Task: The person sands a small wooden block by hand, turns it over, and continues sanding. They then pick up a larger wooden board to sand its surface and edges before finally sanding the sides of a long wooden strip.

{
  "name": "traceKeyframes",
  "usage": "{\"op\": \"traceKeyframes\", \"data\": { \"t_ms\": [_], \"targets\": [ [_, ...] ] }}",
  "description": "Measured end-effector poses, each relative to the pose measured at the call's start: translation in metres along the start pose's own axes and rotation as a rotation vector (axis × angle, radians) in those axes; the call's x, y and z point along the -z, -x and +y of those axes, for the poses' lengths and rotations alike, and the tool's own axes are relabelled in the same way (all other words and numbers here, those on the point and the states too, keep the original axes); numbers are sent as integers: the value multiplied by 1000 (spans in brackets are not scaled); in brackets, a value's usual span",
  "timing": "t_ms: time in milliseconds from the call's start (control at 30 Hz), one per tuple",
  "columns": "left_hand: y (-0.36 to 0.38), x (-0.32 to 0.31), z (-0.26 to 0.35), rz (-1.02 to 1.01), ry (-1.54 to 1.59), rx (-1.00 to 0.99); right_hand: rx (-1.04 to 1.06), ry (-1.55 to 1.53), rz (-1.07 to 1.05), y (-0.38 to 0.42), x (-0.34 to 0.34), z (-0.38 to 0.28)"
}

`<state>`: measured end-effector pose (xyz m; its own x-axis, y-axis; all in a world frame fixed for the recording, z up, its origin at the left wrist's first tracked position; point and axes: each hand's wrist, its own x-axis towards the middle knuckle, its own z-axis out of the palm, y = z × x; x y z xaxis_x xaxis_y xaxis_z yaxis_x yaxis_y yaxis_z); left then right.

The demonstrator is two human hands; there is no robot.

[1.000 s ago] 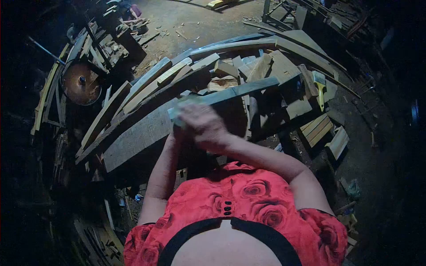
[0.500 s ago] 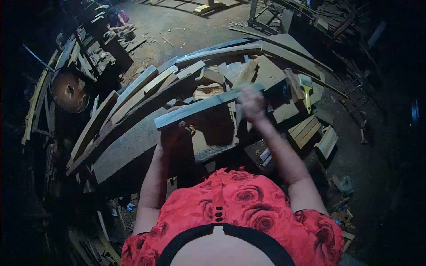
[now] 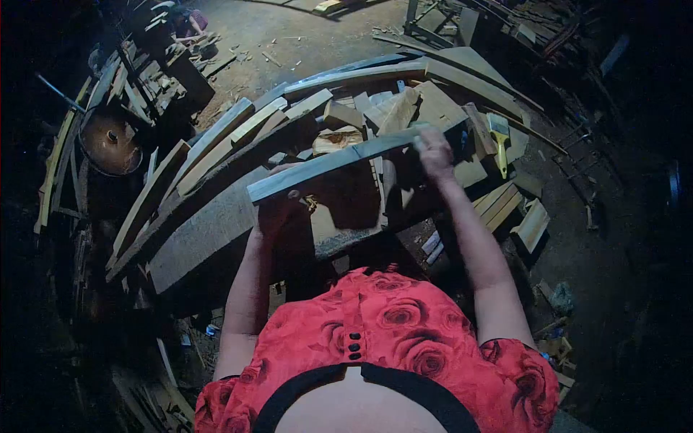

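Observation:
A long, narrow wooden plank [image 3: 325,170] slants across in front of me, its pale top edge lit and its right end higher. My left hand [image 3: 276,208], in deep shadow below the left end, is closed around the plank; a fingertip shows against its near side. At the far right end lies my right hand [image 3: 436,153], fingers closed over the top edge. A small pale green piece [image 3: 419,127] shows at those fingers, too little of it to name. Beneath the plank is a worktable [image 3: 209,227] with wood offcuts, including a split block [image 3: 338,139].
Long boards [image 3: 216,148] curve along the table's far left. A paintbrush with a yellow handle [image 3: 499,144] lies at the right, near slatted wood pieces [image 3: 498,203]. Left stands a round rusty disc [image 3: 112,144]. Another person [image 3: 189,25] crouches at the far left among scraps.
My right hand has slid right and away from me along the plank, to its far end, with the green piece. My left hand and the plank have barely shifted.

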<state>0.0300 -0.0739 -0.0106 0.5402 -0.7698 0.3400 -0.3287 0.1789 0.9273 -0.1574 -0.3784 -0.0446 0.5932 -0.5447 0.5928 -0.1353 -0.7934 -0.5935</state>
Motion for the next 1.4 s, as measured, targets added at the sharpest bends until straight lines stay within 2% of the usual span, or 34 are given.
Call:
{"op": "traceKeyframes", "data": {
  "t_ms": [33, 67, 133, 167, 200, 233, 267, 300, 333, 467, 500, 533, 567, 600, 633, 700, 733, 800, 833, 867, 933, 1000, 1067, 1100, 1133, 1167, 1200, 1233, 1267, 1300, 1367, 1400],
  "targets": [
    [-4, 1, 2, 2, -56, -7, -92, -12, 106, -8, 2, -1],
    [-4, 3, -3, 3, -61, -11, -89, -17, 109, -7, 1, -5],
    [-2, 9, -18, -27, -139, -34, -102, 150, -13, 1, -11, -33],
    [-2, 9, -14, -22, -146, -35, 272, 152, 62, 11, -33, -43],
    [0, 5, -10, -5, -41, -13, 265, 156, -84, 11, -35, -105],
    [1, 1, -6, 15, 64, 7, 338, 52, -99, 12, -32, -165],
    [3, 0, -4, 23, 109, 21, 394, -244, 7, 28, -70, -180],
    [4, 1, -6, 25, 112, 23, 358, -171, -235, 32, -67, -217],
    [7, 0, -6, 26, 109, 23, 409, -300, -401, 35, -67, -235],
    [5, 6, -12, 22, 34, 25, 445, -314, -439, 26, -55, -215],
    [4, 6, -14, 21, 10, 31, 439, -216, -274, 29, -67, -179],
    [2, 6, -14, 17, 6, 43, 508, -68, -131, 19, -50, -155],
    [1, 6, -13, 11, 4, 49, 452, -234, -43, 7, -29, -122],
    [0, 7, -13, 8, -4, 60, 327, -208, -26, 2, -20, -79],
    [-1, 5, -10, -20, 51, 21, 103, 86, -171, 2, 3, -57],
    [-1, 3, -4, -13, 38, 7, -112, 5, -37, 1, 5, 9],
    [-3, 3, -3, -5, 23, -11, -109, 7, -32, -2, 5, 7],
    [-3, 4, -9, 6, -56, -64, -105, 203, -56, -3, -4, -14],
    [-2, 4, -13, 20, -135, -113, -78, 65, -139, -6, -3, -62],
    [-1, 4, -14, 23, -164, -129, 81, -188, -95, 6, -37, -73],
    [4, 4, -11, 23, -152, -116, 479, -139, -23, 24, -71, -153],
    [5, 1, -8, 30, -54, -51, 471, -337, -142, 37, -69, -193],
    [6, -2, -5, 51, -10, 6, 506, -205, -254, 30, -45, -211],
    [6, -3, -4, 57, -14, 8, 450, -188, -239, 29, -53, -187],
    [4, -3, -3, 54, -69, -34, 384, -84, -293, 24, -48, -158],
    [0, -2, -2, 28, -248, -199, 401, -183, -177, 23, -47, -115],
    [-5, 0, -2, 31, -422, -369, 251, 209, -122, 12, -16, -88],
    [-10, 3, -3, 2, -788, -701, 203, 264, -145, 11, -6, -77],
    [-10, 6, -8, 0, -783, -708, 248, 291, -144, 9, -3, -69],
    [-7, 8, -16, -2, -607, -473, 244, 297, -138, 8, -4, -64],
    [-8, 0, 2, -5, -430, -244, 285, 397, -178, 3, -7, -64],
    [-8, -4, 17, 25, -257, -60, 306, 341, -79, -3, -13, -65]
  ]
}}
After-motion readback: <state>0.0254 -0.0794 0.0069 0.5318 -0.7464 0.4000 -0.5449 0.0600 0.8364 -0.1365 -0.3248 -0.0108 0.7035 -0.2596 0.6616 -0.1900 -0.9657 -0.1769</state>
